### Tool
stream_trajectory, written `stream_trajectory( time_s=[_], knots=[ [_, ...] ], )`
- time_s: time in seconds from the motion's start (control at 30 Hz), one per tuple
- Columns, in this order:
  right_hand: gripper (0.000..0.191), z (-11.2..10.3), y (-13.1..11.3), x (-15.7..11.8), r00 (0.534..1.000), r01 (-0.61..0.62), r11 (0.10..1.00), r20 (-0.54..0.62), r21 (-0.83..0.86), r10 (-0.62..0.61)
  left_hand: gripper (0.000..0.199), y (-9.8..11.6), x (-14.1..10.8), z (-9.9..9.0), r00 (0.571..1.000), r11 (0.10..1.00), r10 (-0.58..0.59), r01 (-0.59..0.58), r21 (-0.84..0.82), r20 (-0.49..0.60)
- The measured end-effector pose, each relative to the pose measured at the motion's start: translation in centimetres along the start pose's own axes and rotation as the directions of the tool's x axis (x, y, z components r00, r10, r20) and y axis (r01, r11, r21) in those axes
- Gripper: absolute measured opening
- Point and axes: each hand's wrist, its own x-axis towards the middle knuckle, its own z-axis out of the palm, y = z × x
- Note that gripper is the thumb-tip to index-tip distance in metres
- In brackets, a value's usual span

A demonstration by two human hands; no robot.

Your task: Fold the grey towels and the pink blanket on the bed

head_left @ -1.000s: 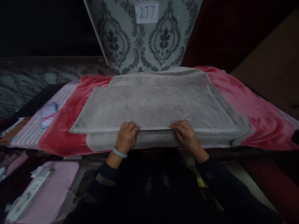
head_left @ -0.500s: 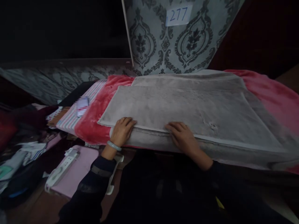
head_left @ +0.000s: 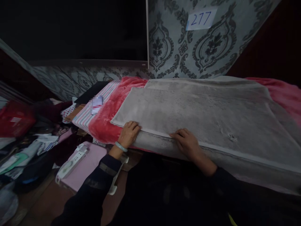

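Note:
A grey plush blanket (head_left: 169, 110), folded with a pale hem, lies spread over a red plush cover (head_left: 105, 125). At its near edge, close to the left corner, my left hand (head_left: 129, 135) has its fingers curled over the hem; a pale bangle (head_left: 121, 146) circles that wrist. Further right along the same edge, my right hand (head_left: 187, 142) pinches the hem with bent fingers. Both thumbs are mostly hidden. A small puckered spot (head_left: 232, 137) marks the blanket to the right of my right hand.
A pink-and-white striped cloth (head_left: 81, 119) lies at the left end. Below it stands a pink board (head_left: 94, 157) with a white power strip (head_left: 72, 161). Clothes (head_left: 44, 144) and a red bag (head_left: 17, 119) crowd the left. Behind hang a dark screen (head_left: 82, 31) and a "277" paper (head_left: 201, 18).
My view has swung left, so the scene sits further right in the picture. Both hands stay on the blanket's near edge, with the left slightly closer to the corner.

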Motion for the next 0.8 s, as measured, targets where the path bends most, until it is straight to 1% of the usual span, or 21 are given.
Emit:
stream_trajectory(
  time_s=[0.07,0.13,0.2,0.27,0.37,0.43,0.47,0.53,0.6,0.63,0.67,0.73,0.8],
  knots=[
    [0.028,-0.2,-0.1,0.8,0.999,0.024,0.999,0.039,-0.025,-0.023,0.027,-1.2,0.0,-0.6,0.999,0.999,-0.019,0.018,0.045,0.037],
    [0.031,0.0,-0.4,1.6,0.997,0.033,0.998,0.064,-0.046,-0.030,0.029,-2.7,-0.3,-1.1,0.998,0.998,-0.031,0.027,0.061,0.055],
    [0.039,0.7,-0.8,2.4,0.997,0.032,0.998,0.074,-0.054,-0.028,0.030,-4.1,-0.9,-1.4,0.998,0.998,-0.030,0.027,0.057,0.052],
    [0.042,1.8,-1.2,2.8,0.997,0.044,0.998,0.066,-0.038,-0.042,0.029,-4.9,-1.5,-1.4,0.999,0.998,-0.039,0.038,0.043,0.027],
    [0.038,2.8,-1.6,2.8,0.996,0.080,0.997,0.026,-0.004,-0.080,0.030,-5.0,-2.4,-0.9,0.997,0.998,-0.066,0.067,0.014,-0.031],
    [0.037,2.6,-1.7,2.6,0.995,0.090,0.996,0.036,0.005,-0.090,0.031,-4.8,-2.8,-0.7,0.994,0.997,-0.073,0.073,0.002,-0.076],
    [0.035,2.1,-1.7,2.6,0.994,0.083,0.996,0.070,0.013,-0.084,0.031,-4.7,-3.0,-0.8,0.993,0.997,-0.074,0.074,-0.002,-0.092],
    [0.030,0.6,-1.4,3.2,0.978,0.057,0.997,0.196,0.059,-0.068,0.031,-4.8,-3.2,-1.3,0.993,0.997,-0.072,0.070,-0.022,-0.092],
    [0.029,-0.9,-0.9,4.8,0.934,0.019,0.991,0.353,0.129,-0.064,0.032,-5.2,-3.0,-2.4,0.995,0.995,-0.084,0.081,-0.061,-0.060],
    [0.030,-1.5,-0.6,5.9,0.912,0.005,0.988,0.405,0.154,-0.068,0.034,-5.3,-2.7,-3.0,0.993,0.991,-0.106,0.102,-0.082,-0.050],
    [0.033,-1.8,-0.3,7.2,0.900,0.003,0.986,0.430,0.166,-0.075,0.036,-5.4,-2.1,-3.6,0.989,0.986,-0.140,0.134,-0.102,-0.052],
    [0.039,-1.3,0.0,9.9,0.908,0.030,0.988,0.408,0.152,-0.090,0.040,-4.9,-0.5,-4.4,0.972,0.970,-0.218,0.207,-0.126,-0.086],
    [0.048,0.4,-0.4,12.0,0.915,0.083,0.991,0.385,0.108,-0.118,0.040,-3.9,1.5,-4.3,0.960,0.961,-0.263,0.253,-0.108,-0.092]
  ],
)
